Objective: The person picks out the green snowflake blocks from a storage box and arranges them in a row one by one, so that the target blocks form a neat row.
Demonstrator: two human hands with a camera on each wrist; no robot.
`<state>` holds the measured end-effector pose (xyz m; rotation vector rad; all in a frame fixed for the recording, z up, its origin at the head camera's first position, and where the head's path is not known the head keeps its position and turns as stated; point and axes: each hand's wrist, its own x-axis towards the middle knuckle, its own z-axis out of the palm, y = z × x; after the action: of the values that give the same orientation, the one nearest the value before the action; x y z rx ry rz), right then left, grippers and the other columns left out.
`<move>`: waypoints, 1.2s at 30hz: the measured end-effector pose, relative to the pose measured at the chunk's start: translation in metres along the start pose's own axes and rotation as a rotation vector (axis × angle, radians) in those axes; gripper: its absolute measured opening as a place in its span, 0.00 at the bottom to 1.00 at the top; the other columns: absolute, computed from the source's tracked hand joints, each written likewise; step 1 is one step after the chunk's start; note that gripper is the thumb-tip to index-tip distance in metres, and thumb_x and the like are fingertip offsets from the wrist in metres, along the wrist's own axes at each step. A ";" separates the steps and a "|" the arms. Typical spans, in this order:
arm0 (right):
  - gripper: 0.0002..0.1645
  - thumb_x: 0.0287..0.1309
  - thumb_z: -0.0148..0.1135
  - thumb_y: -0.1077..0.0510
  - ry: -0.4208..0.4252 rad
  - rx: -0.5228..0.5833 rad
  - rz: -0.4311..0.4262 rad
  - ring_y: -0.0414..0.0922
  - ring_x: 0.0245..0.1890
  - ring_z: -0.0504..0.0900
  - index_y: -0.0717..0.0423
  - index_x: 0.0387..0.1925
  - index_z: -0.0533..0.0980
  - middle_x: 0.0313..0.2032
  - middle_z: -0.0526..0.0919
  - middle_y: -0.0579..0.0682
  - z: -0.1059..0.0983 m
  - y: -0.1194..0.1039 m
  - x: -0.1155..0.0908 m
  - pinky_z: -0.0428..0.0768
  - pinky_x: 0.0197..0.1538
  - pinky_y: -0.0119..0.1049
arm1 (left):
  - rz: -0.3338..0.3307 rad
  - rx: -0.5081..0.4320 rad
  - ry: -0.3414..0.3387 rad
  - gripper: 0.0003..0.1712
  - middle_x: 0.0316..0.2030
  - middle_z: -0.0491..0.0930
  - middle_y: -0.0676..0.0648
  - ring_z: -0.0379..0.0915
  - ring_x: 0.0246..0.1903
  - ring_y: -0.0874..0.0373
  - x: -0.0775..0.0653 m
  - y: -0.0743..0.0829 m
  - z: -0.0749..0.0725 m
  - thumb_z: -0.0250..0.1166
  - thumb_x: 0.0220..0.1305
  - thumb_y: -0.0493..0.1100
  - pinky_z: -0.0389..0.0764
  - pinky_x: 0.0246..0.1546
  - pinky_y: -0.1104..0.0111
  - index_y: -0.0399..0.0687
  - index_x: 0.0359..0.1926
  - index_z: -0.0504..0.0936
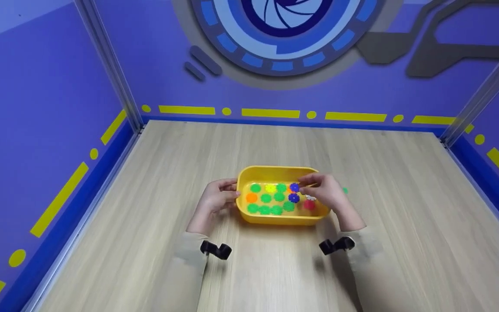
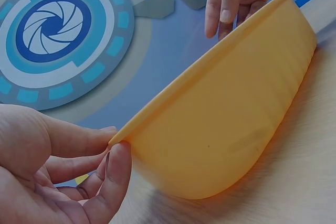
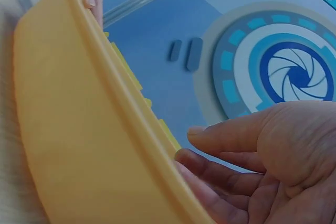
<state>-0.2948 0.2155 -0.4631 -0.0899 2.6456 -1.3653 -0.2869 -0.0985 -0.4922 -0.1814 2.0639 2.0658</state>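
A yellow plastic tub [image 1: 282, 220] sits on the table, holding small flower-shaped plastic pieces. Several are green [image 1: 279, 196]; others are orange [image 1: 251, 198], yellow [image 1: 270, 188], blue [image 1: 293, 198], white and red [image 1: 309, 205]. My left hand [image 1: 216, 198] pinches the tub's left rim between thumb and fingers, plainest in the left wrist view. Over the tub's right side, my right hand [image 1: 325, 189] reaches in with its fingers loosely bent. A blue flower piece [image 1: 294, 187] lies just beside those fingertips. Between thumb and forefinger of the right hand [image 3: 247, 166] no piece shows; its lower fingers are partly hidden by the rim.
A small green piece [image 1: 345, 190] lies on the wooden table [image 1: 405, 208] outside the tub, right of the right hand. Blue-purple panels [image 1: 154, 82] with yellow dashes enclose the back and sides. Black camera mounts [image 1: 216, 249] are on both wrists.
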 end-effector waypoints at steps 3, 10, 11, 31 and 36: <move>0.18 0.65 0.68 0.62 -0.047 -0.024 -0.009 0.50 0.47 0.83 0.61 0.55 0.83 0.51 0.87 0.58 0.006 -0.001 0.003 0.86 0.53 0.36 | -0.003 0.001 0.004 0.29 0.46 0.82 0.40 0.78 0.30 0.59 0.000 0.000 0.000 0.66 0.63 0.26 0.86 0.32 0.67 0.34 0.65 0.77; 0.14 0.62 0.69 0.66 -0.097 -0.085 -0.051 0.48 0.44 0.84 0.62 0.50 0.84 0.48 0.88 0.58 0.020 -0.002 0.010 0.85 0.48 0.35 | -0.011 -0.023 0.003 0.28 0.48 0.81 0.36 0.77 0.29 0.59 0.000 0.000 0.001 0.65 0.62 0.25 0.83 0.29 0.70 0.34 0.65 0.78; 0.14 0.61 0.70 0.66 -0.099 -0.101 -0.061 0.48 0.43 0.85 0.62 0.50 0.85 0.47 0.89 0.58 0.022 -0.002 0.010 0.85 0.46 0.35 | -0.021 -0.035 0.005 0.29 0.48 0.81 0.37 0.77 0.29 0.59 0.000 0.000 0.001 0.66 0.62 0.25 0.83 0.30 0.70 0.34 0.65 0.78; 0.18 0.43 0.73 0.73 -0.187 -0.331 -0.222 0.46 0.38 0.81 0.57 0.39 0.85 0.37 0.87 0.53 0.041 0.004 0.014 0.83 0.49 0.45 | -0.045 -0.060 0.013 0.29 0.52 0.78 0.38 0.76 0.32 0.58 -0.001 -0.002 0.001 0.66 0.63 0.26 0.82 0.33 0.70 0.37 0.65 0.78; 0.18 0.42 0.75 0.72 -0.180 -0.378 -0.228 0.45 0.37 0.80 0.56 0.38 0.85 0.36 0.86 0.51 0.041 0.004 0.014 0.83 0.48 0.44 | -0.045 -0.033 0.019 0.28 0.50 0.80 0.39 0.77 0.31 0.58 -0.001 -0.002 0.001 0.67 0.63 0.27 0.83 0.33 0.69 0.37 0.65 0.78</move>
<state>-0.3016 0.1831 -0.4915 -0.5467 2.7624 -0.8415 -0.2858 -0.0976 -0.4940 -0.2510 2.0181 2.0810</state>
